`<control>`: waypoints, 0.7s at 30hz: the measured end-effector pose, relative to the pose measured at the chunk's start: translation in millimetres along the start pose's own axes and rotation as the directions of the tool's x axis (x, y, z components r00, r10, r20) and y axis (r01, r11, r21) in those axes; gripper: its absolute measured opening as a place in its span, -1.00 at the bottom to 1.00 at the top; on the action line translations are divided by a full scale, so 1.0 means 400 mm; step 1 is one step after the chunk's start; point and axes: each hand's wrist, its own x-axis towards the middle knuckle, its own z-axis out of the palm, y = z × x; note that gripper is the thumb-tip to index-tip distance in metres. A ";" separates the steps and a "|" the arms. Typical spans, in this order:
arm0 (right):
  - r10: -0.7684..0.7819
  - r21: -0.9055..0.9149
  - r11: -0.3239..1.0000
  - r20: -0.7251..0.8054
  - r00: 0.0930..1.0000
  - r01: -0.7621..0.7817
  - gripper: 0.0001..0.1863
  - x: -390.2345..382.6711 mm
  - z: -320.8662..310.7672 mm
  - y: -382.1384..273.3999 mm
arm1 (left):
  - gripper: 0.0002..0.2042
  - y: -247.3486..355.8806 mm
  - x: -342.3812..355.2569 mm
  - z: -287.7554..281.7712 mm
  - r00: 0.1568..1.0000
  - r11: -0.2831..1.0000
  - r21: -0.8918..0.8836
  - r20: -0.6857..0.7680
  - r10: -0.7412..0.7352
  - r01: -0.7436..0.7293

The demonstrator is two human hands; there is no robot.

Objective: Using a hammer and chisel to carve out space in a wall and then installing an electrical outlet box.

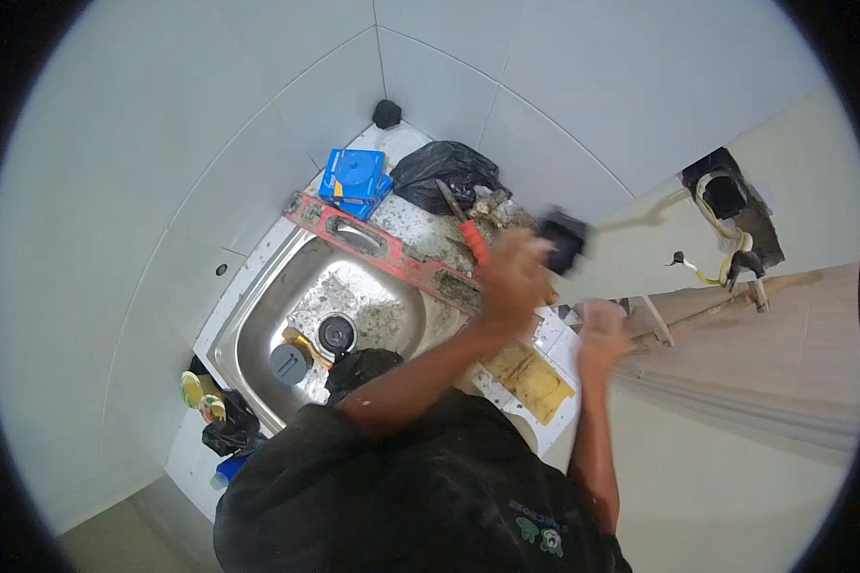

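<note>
A small black square box, blurred by motion, is at the fingertips of my left hand. That hand is closed on it, above the counter's right end. My right hand is raised farther right, near the counter edge and apart from the box. Its fingers are smeared by motion, so its grip is unclear. Close to my left hand lies a tool with a red handle and a metal blade, among debris. A red spirit level lies across the sink's far edge, its right end partly under my left hand.
The dirty steel sink contains a grey round-topped item and a brush. A blue box and black plastic bag stand behind it. A yellow sponge-like pad lies right. Loose wires hang from a wall opening.
</note>
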 end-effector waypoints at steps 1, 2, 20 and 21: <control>-0.142 -0.095 0.982 0.200 0.969 0.164 -0.78 -0.017 0.092 0.014 | -0.85 -0.069 0.007 -0.034 0.992 0.990 0.069 -0.007 -0.126 0.126; -0.249 -0.056 0.957 0.343 0.906 0.284 -0.62 -0.015 0.176 -0.057 | -0.86 -0.142 0.020 -0.065 0.987 0.981 0.114 -0.029 -0.157 0.159; -0.125 -0.146 0.924 0.757 0.642 0.352 -0.26 -0.024 0.212 -0.085 | -0.80 -0.464 0.258 -0.185 0.581 0.836 0.537 0.647 -0.494 0.114; -0.108 -0.172 0.926 0.734 0.671 0.337 -0.26 -0.047 0.167 -0.060 | -0.80 -0.479 0.257 -0.186 0.604 0.862 0.506 0.682 -0.413 0.018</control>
